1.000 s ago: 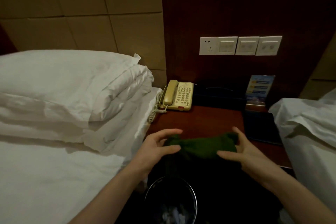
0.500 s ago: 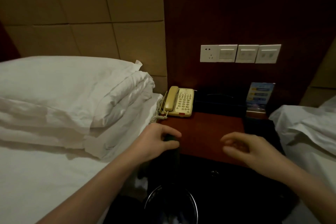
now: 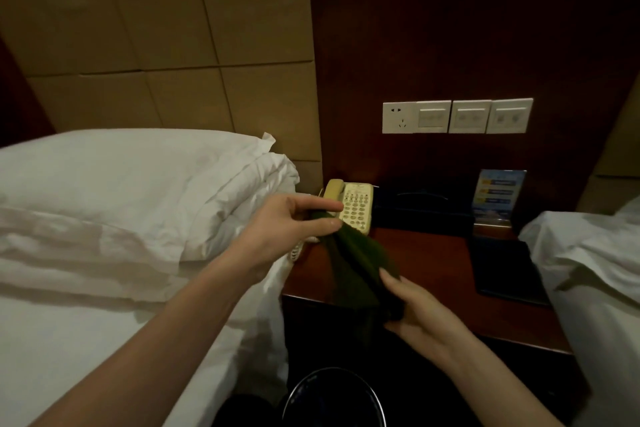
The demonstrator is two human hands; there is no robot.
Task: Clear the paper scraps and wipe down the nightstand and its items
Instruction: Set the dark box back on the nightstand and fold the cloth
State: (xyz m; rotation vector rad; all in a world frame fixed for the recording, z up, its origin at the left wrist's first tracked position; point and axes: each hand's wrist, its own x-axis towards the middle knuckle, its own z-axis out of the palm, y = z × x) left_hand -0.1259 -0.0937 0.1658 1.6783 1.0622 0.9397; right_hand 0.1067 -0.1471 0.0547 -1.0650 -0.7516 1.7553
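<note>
Both hands [image 3: 277,236] [image 3: 420,317] pinch green cloth [image 3: 353,263] taut over table [image 3: 433,267]; sweeping could knock phone [image 3: 355,206] handset off.

Dark green cloth [image 3: 349,260] above nightstand [image 3: 433,263]

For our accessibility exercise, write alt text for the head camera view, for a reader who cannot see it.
A person stretches a dark green cloth between the left hand and right hand above a reddish wooden nightstand. A cream telephone, a dark folder and a small display card sit on it, between two white beds.
</note>
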